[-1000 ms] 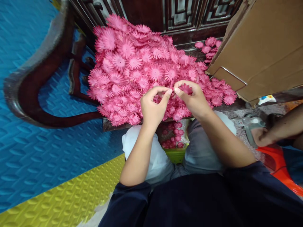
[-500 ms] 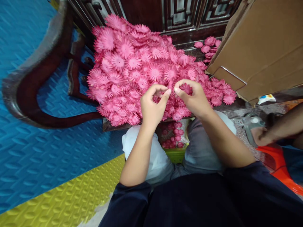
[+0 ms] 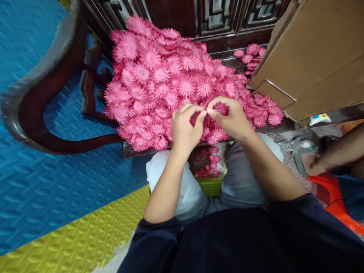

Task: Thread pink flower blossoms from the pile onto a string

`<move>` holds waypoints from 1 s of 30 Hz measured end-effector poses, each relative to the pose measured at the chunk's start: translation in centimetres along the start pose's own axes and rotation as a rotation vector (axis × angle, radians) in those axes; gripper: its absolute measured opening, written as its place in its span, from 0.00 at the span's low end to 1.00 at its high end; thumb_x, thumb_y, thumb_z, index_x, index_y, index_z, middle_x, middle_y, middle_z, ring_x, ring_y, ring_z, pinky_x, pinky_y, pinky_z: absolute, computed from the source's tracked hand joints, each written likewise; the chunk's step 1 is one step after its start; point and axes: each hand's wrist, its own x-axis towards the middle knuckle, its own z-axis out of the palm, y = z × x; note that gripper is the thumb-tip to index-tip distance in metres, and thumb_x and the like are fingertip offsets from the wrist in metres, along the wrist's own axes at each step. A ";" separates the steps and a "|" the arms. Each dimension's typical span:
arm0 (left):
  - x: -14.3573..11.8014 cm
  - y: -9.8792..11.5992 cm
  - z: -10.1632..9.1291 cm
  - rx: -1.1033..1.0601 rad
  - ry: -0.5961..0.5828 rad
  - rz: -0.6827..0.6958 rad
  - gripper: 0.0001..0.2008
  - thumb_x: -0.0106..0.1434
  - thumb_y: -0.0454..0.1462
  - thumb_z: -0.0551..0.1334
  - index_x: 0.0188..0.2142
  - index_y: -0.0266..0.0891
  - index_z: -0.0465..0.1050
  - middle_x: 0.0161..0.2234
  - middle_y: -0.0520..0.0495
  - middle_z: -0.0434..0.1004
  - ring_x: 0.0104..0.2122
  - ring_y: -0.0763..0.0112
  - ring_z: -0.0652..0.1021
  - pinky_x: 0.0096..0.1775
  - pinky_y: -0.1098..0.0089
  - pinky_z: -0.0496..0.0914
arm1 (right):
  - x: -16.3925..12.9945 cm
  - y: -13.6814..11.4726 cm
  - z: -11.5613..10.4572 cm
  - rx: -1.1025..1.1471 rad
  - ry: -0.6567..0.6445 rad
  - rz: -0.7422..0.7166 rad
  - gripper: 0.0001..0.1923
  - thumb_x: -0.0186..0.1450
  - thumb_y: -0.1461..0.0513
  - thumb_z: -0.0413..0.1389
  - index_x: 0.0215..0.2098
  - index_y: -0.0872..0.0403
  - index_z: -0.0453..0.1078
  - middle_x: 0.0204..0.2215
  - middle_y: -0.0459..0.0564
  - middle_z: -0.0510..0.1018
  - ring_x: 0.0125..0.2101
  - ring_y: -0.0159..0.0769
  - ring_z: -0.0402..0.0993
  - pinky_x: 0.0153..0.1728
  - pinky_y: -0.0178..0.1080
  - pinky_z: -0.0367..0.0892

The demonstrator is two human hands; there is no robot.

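Note:
A large heap of pink artificial flower heads (image 3: pixel 170 76) lies on a dark wooden bench (image 3: pixel 132 151). Over its near edge, my left hand (image 3: pixel 187 123) is closed in a pinch, thumb against forefinger. My right hand (image 3: pixel 229 117) pinches in the same way just beside it, and the fingertips of the two hands almost meet. Whatever sits between the fingertips is too small to make out against the pink. Below my hands, between my knees, more pink flowers (image 3: pixel 213 159) show above a green basket (image 3: pixel 210 186).
A cardboard box (image 3: pixel 318 57) stands on the bench at right, with a few flowers (image 3: pixel 250 57) behind it. The curved wooden armrest (image 3: pixel 34 113) is at left. Another person's leg and sandalled foot (image 3: pixel 309 155) are at right, near a red-orange stool (image 3: pixel 332 193).
My left hand has shifted slightly right and my right hand slightly left, so the fingertips are closer together. Both stay pinched.

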 end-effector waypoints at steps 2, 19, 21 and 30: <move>-0.1 0.0 0.0 0.025 0.006 0.004 0.05 0.60 0.36 0.60 0.28 0.41 0.72 0.30 0.50 0.77 0.33 0.68 0.74 0.37 0.67 0.65 | 0.1 0.1 0.0 0.024 -0.018 0.007 0.02 0.56 0.66 0.55 0.26 0.55 0.68 0.27 0.46 0.75 0.32 0.32 0.69 0.42 0.39 0.63; 0.1 -0.1 -0.2 -0.132 0.035 0.001 0.08 0.61 0.36 0.59 0.25 0.41 0.67 0.28 0.51 0.72 0.31 0.70 0.72 0.36 0.68 0.65 | 0.0 -0.2 0.0 0.188 -0.034 0.070 0.06 0.57 0.60 0.59 0.28 0.55 0.71 0.29 0.46 0.76 0.34 0.31 0.70 0.43 0.38 0.65; 0.1 -0.1 -0.2 -0.131 0.048 -0.031 0.08 0.61 0.36 0.59 0.25 0.41 0.67 0.28 0.51 0.73 0.31 0.70 0.72 0.35 0.68 0.66 | 0.0 -0.2 0.0 0.187 -0.034 0.066 0.07 0.56 0.59 0.60 0.29 0.55 0.72 0.30 0.47 0.77 0.34 0.32 0.71 0.43 0.39 0.66; 0.0 -0.1 -0.1 -0.063 0.036 -0.013 0.08 0.61 0.37 0.58 0.25 0.42 0.67 0.28 0.51 0.73 0.31 0.69 0.72 0.35 0.68 0.66 | -0.1 -0.5 0.2 0.121 0.018 0.055 0.04 0.55 0.62 0.61 0.28 0.55 0.73 0.29 0.47 0.79 0.33 0.32 0.73 0.43 0.41 0.68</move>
